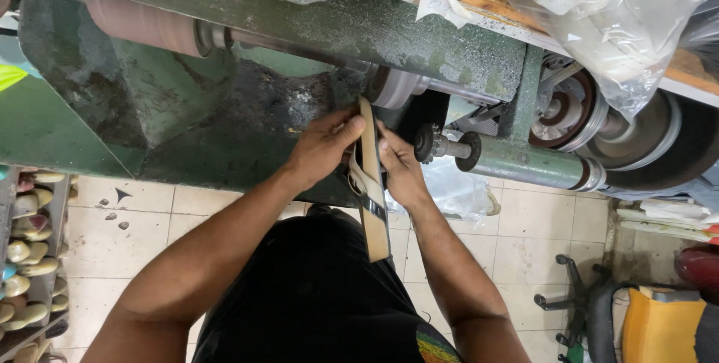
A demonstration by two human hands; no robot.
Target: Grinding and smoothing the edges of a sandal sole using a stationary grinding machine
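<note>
Head view: both hands, left hand and right hand, grip 1 tan sandal against the dusty green machine; pale tiled floor lies below the machine.

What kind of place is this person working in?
Most likely a small shoemaking workshop. Both hands press a tan sandal sole against a dusty green grinding machine, and shelves of shoe lasts stand on the left.
</note>
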